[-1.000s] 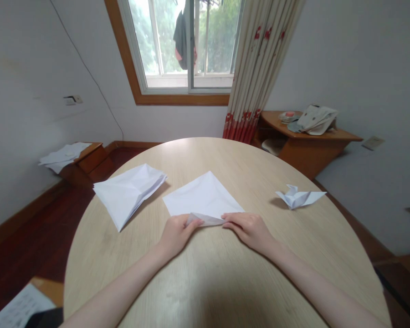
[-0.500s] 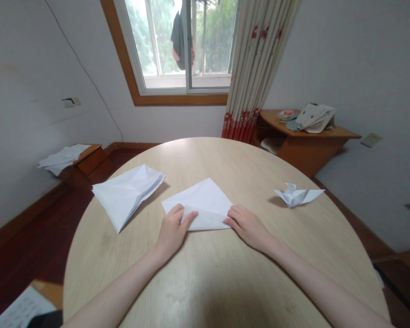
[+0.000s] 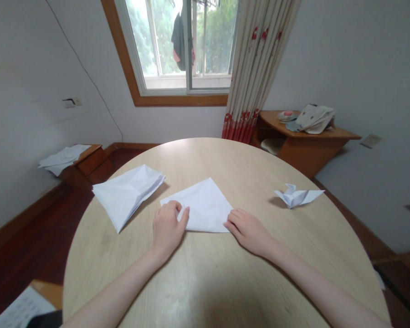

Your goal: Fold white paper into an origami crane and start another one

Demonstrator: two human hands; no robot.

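Note:
A folded sheet of white paper (image 3: 208,205) lies on the round table in front of me, one corner pointing away. My left hand (image 3: 168,226) is at its left end, thumb and curled fingers closed on the paper there. At the right corner, my right hand (image 3: 250,231) has its fingers bunched together on the paper's edge. The top surface between the hands looks smooth and flat. Both hands partly cover the ends of the sheet, so the corners under them are hidden.
To the left on the table (image 3: 205,282) is a stack of folded white papers (image 3: 131,189). A folded paper bird (image 3: 295,197) stands at the right. Beyond are a curtain (image 3: 256,68), a wooden desk with a bag (image 3: 316,118), and a low cabinet with papers (image 3: 64,157).
The raised flap along the paper's near edge no longer shows, and the surface there looks flat. My left hand has shifted slightly left; my right hand has barely moved.

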